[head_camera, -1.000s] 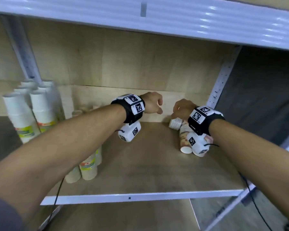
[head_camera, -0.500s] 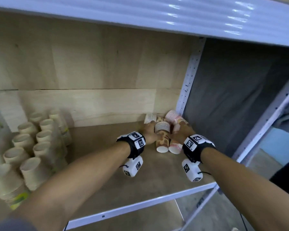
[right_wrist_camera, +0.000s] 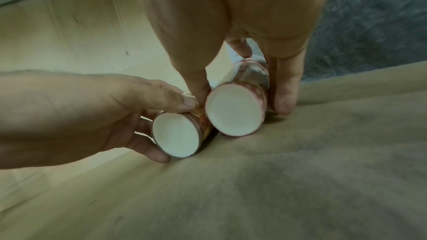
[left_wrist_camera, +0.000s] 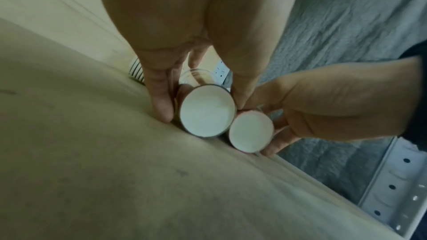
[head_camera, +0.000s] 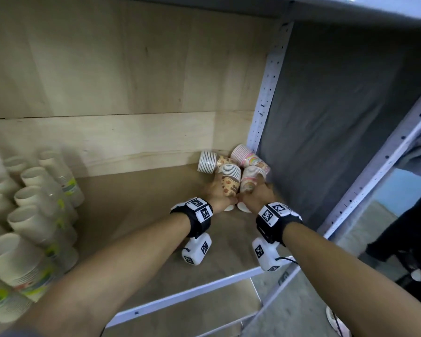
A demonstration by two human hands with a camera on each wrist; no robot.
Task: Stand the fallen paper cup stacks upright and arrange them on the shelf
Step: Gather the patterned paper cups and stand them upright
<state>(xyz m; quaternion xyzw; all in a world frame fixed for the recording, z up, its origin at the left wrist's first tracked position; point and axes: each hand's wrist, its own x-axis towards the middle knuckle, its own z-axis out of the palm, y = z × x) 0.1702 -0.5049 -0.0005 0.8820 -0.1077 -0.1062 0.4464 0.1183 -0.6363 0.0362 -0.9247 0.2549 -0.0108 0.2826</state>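
Note:
Four fallen paper cup stacks lie in the back right corner of the wooden shelf (head_camera: 144, 215). My left hand (head_camera: 219, 195) grips the brown-patterned stack (head_camera: 230, 183) lying on its side, fingers and thumb curled round it. Close beside it, my right hand (head_camera: 255, 197) grips the pink-patterned stack (head_camera: 250, 180) the same way. Both stacks point their white bases (left_wrist_camera: 205, 114) (right_wrist_camera: 233, 110) towards me and rest on the board. Behind them lie another brown stack (head_camera: 208, 162) and another pink stack (head_camera: 247, 156), untouched.
Several upright stacks of white cups with green print (head_camera: 34, 215) fill the shelf's left side. A perforated white post (head_camera: 265, 93) and grey cloth (head_camera: 338, 117) close off the right. The wooden back panel (head_camera: 131, 137) stands just behind the fallen stacks. The white front rail (head_camera: 192, 291) edges the shelf.
Both hands have reached from mid-shelf into the back right corner and closed round two fallen stacks. The head view has swung right and down.

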